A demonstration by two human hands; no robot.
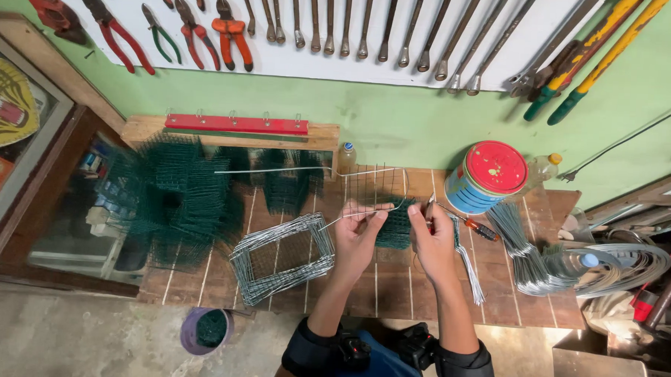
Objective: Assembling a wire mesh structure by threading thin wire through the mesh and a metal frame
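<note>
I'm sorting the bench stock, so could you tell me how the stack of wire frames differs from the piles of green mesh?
The wire frames are bare silvery metal; the green mesh is dark green. The frames are open rectangular outlines in one stack, while the mesh is gridded pieces heaped in several piles. Both lie on the wooden bench.

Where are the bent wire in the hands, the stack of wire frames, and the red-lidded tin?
bent wire [364, 211], head view, stretch beside the left hand's fingers
stack of wire frames [282, 258], head view, near edge of stack
red-lidded tin [497, 167], head view, middle of lid

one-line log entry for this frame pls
left hand: pinching bent wire | right hand: gripping red-handled tool | wire frame stack: beside left hand | surface: wooden bench
</note>
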